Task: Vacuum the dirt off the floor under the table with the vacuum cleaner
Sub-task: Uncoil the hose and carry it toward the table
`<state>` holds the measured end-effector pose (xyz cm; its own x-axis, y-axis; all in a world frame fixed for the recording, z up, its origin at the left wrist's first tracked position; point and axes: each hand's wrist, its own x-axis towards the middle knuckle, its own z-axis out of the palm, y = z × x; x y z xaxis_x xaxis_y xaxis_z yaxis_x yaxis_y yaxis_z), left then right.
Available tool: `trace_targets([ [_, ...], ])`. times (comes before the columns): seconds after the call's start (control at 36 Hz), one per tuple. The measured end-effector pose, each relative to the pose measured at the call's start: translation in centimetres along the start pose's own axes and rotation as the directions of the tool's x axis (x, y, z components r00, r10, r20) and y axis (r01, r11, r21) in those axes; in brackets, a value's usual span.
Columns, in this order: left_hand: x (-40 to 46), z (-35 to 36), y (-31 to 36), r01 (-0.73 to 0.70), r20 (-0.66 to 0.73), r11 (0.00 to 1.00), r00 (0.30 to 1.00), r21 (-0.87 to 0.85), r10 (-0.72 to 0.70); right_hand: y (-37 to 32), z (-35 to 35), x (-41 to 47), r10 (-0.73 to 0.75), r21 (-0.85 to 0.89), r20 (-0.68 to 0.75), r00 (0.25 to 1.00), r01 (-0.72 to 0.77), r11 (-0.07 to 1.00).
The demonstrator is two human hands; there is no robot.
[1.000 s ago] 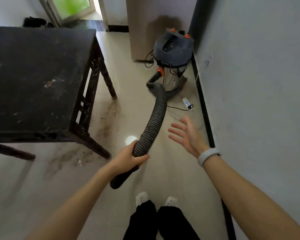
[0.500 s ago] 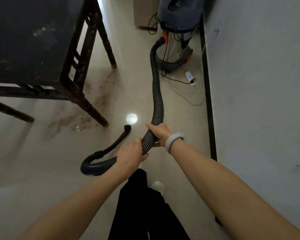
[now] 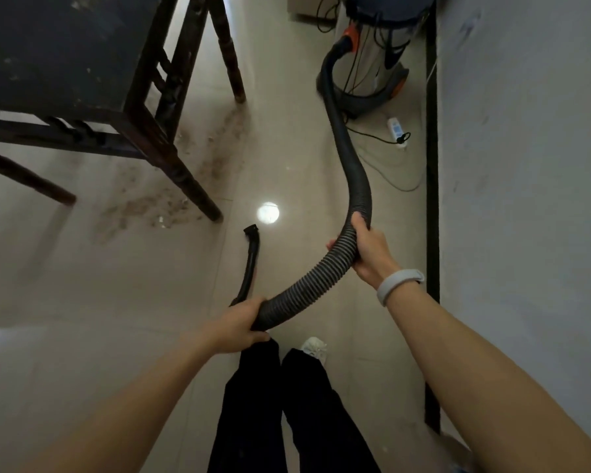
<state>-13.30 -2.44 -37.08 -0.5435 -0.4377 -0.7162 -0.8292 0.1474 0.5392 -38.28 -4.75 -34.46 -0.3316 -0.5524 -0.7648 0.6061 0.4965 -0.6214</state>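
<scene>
Beside the table [image 3: 82, 63] I note both hands grasping the hose [image 3: 321, 278], left hand [image 3: 239, 322] near the nozzle [image 3: 251, 230], right hand [image 3: 369, 250] farther up; dirt [image 3: 157, 206] lies apart, and tugging may tip the vacuum cleaner [image 3: 372, 63].

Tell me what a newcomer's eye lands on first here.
The ribbed vacuum hose sweeps across the middle, gripped by the left hand and the right hand. It runs up to the vacuum cleaner by the wall. Brown dirt lies on the floor around the dark table legs.
</scene>
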Motion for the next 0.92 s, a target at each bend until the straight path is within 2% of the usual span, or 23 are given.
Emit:
trace_targets([
  [0.14, -0.7, 2.5, 2.6, -0.049, -0.192, 0.94, 0.974, 0.337, 0.12, 2.2, -0.2, -1.8, -0.059, -0.272, -0.065, 0.996, 0.039, 0.961],
  [0.19, -0.8, 2.4, 3.2, -0.05, -0.249, 0.925, 0.956, 0.377, 0.153, 3.0, 0.3, -2.6, -0.052, -0.228, -0.123, 0.991, 0.023, 0.973],
  [0.28, -0.7, 0.6, 3.2, -0.124, -0.284, 0.958, 0.938, 0.259, 0.198, 2.2, 1.1, -3.3, 0.008, -0.018, -0.161, 0.987, -0.011, 1.0],
  [0.36, -0.1, -1.9, 1.3, -0.187, -0.173, 0.982, 0.968, -0.009, 0.182, 1.3, 0.6, -2.9, 0.121, 0.205, -0.102, 0.987, -0.098, 0.974],
  [0.42, 0.4, -2.6, -0.6, -0.16, -0.076, 0.987, 0.985, -0.031, 0.158, 1.2, -0.6, -2.5, 0.175, 0.304, -0.062, 0.983, -0.148, 0.941],
  [0.47, 1.0, -2.2, -2.5, -0.111, -0.006, 0.994, 0.994, -0.002, 0.111, 1.3, -2.3, -1.9, 0.193, 0.324, -0.045, 0.98, -0.168, 0.931],
  [0.53, 1.7, -1.0, -3.9, -0.084, 0.015, 0.996, 0.996, 0.013, 0.084, 1.9, -4.3, -1.3, 0.195, 0.303, -0.028, 0.98, -0.177, 0.936],
  [0.58, 2.4, 0.5, -4.3, -0.103, -0.021, 0.989, 0.994, 0.107, 0.106, 2.9, -5.8, -0.7, 0.197, 0.231, -0.065, 0.978, -0.178, 0.957],
  [0.61, 2.6, 1.4, -4.4, -0.122, -0.038, 0.976, 0.991, 0.181, 0.131, 3.6, -6.3, -0.1, 0.181, 0.127, -0.134, 0.974, -0.164, 0.978],
  [0.64, 2.7, 2.3, -4.4, -0.14, -0.054, 0.954, 0.986, 0.266, 0.159, 4.2, -6.7, 0.3, 0.124, -0.061, -0.221, 0.967, -0.14, 0.988],
  [0.67, 2.6, 3.2, -4.4, -0.151, -0.069, 0.924, 0.98, 0.351, 0.186, 4.9, -7.1, 0.9, 0.017, -0.328, -0.286, 0.958, -0.114, 0.938],
  [0.69, 2.3, 4.0, -4.4, -0.159, -0.093, 0.895, 0.972, 0.417, 0.216, 5.7, -7.4, 1.4, -0.113, -0.612, -0.282, 0.953, -0.088, 0.786],
  [0.72, 2.1, 4.6, -4.5, -0.169, -0.121, 0.872, 0.96, 0.458, 0.25, 6.3, -7.6, 1.9, -0.233, -0.836, -0.21, 0.95, -0.051, 0.546],
  [0.75, 2.0, 5.0, -4.7, -0.185, -0.134, 0.853, 0.95, 0.487, 0.282, 6.8, -7.5, 1.9, -0.321, -0.963, -0.094, 0.943, -0.005, 0.268],
  [0.78, 1.9, 5.1, -4.9, -0.202, -0.149, 0.838, 0.937, 0.507, 0.316, 7.3, -7.1, 1.8, -0.359, -0.997, 0.064, 0.931, 0.072, 0.009],
  [0.81, 1.8, 5.1, -5.3, -0.211, -0.172, 0.832, 0.924, 0.513, 0.341, 7.7, -6.4, 1.3, -0.318, -0.964, 0.242, 0.917, 0.19, -0.186],
  [0.83, 1.8, 5.0, -5.8, -0.211, -0.197, 0.835, 0.915, 0.509, 0.352, 8.1, -5.5, 0.9, -0.209, -0.9, 0.393, 0.895, 0.329, -0.286],
  [0.86, 1.7, 4.7, -6.4, -0.207, -0.219, 0.84, 0.909, 0.501, 0.355, 8.4, -4.4, 0.1, -0.078, -0.829, 0.504, 0.86, 0.457, -0.321],
  [0.92, 1.4, 3.8, -7.1, -0.193, -0.233, 0.858, 0.913, 0.476, 0.334, 9.0, -2.6, -1.1, 0.146, -0.701, 0.608, 0.78, 0.614, -0.362],
])
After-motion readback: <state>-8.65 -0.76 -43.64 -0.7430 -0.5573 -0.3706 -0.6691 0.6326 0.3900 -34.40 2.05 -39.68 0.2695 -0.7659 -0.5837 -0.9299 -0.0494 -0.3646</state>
